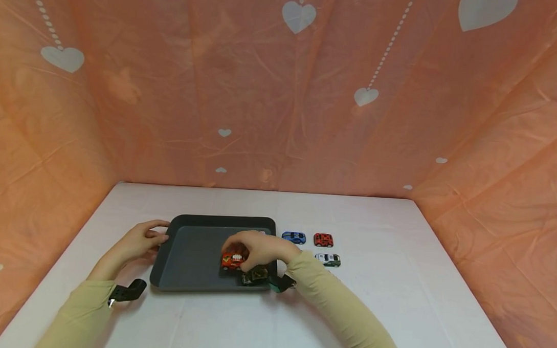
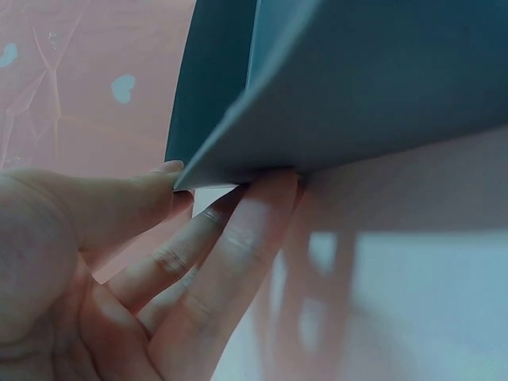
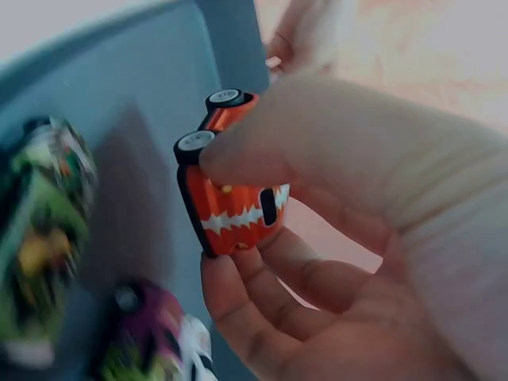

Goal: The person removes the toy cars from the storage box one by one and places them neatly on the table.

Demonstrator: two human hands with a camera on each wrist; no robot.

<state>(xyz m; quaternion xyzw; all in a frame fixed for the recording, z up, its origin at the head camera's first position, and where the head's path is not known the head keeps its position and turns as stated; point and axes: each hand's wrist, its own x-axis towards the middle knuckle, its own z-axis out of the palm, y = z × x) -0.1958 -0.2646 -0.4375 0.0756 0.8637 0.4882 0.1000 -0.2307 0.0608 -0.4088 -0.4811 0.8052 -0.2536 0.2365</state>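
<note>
A dark grey rectangular tray (image 1: 188, 263) lies on the white table. My left hand (image 1: 138, 243) pinches its left rim; in the left wrist view the thumb (image 2: 119, 206) is at the edge and fingers are beneath. Over the tray's right half, my right hand (image 1: 259, 249) holds a red-orange toy car (image 3: 238, 206) with white jagged markings between thumb and fingers. Below that hand a green patterned toy car (image 1: 255, 276) sits in the tray. The right wrist view also shows a purple toy car (image 3: 147, 325) there, with a white one beside it, partly cut off.
Right of the tray, on the table, stand a blue toy car (image 1: 293, 237), a red toy car with black spots (image 1: 324, 240) and a white and dark toy car (image 1: 329, 260). Orange cloth (image 1: 262, 117) with pale hearts hangs behind and at both sides.
</note>
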